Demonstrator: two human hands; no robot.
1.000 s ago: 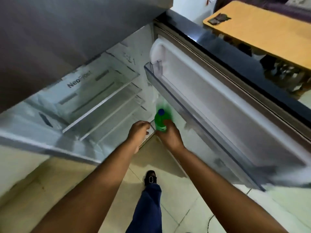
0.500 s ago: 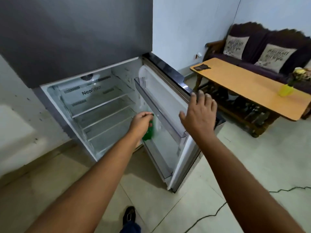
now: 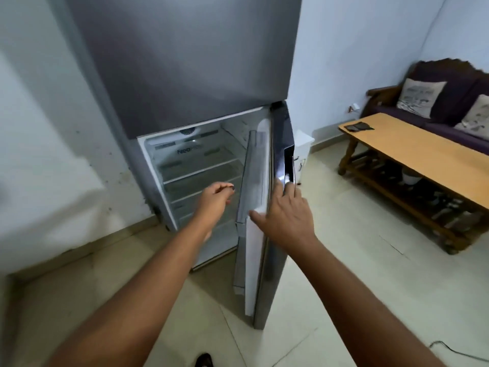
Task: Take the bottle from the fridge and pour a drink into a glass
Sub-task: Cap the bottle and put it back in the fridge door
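Note:
The grey fridge (image 3: 185,62) stands ahead with its lower door (image 3: 254,186) partly swung in, edge-on to me. My left hand (image 3: 215,201) is closed in front of the empty shelves (image 3: 201,172). Only a small dark cap of the bottle (image 3: 231,187) shows at its fingertips; the rest of the bottle is hidden by the hand. My right hand (image 3: 285,215) lies flat with fingers spread against the door's outer edge, below the handle recess (image 3: 289,165). No glass is in view.
A long wooden table (image 3: 423,157) with a lower shelf stands to the right, with a dark sofa (image 3: 449,102) and cushions behind it. A small white unit (image 3: 303,147) sits behind the door. A cable (image 3: 455,352) lies on the tiled floor. My shoe (image 3: 203,360) shows below.
The green bottle went from my right hand to my left. My right hand moved onto the door edge, and the door has swung further toward shut. My view rose and pulled back.

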